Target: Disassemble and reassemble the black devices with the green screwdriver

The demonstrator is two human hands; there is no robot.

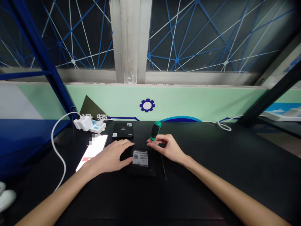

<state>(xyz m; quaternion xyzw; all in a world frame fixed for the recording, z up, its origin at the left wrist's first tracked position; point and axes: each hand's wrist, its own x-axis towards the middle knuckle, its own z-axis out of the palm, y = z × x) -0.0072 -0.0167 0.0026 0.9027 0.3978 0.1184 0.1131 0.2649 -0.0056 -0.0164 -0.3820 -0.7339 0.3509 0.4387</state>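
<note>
Left hand (pixel 109 156): lying open, fingers draped without clenching over a black device (pixel 141 170) bearing a white barcode label (pixel 140 158). Right hand (pixel 167 147): grasping a green-and-black screwdriver (pixel 156 129) between thumb and fingertips near the handle's collar, its thin shaft slanting toward the person, just right of the device, on a black tabletop (pixel 223 163). Also lying there: a lit smartphone (pixel 92 152) beside the left hand, a second black box (pixel 122 130) beyond, and a white charger (pixel 82 123) trailing a white cable (pixel 52 138).
</note>
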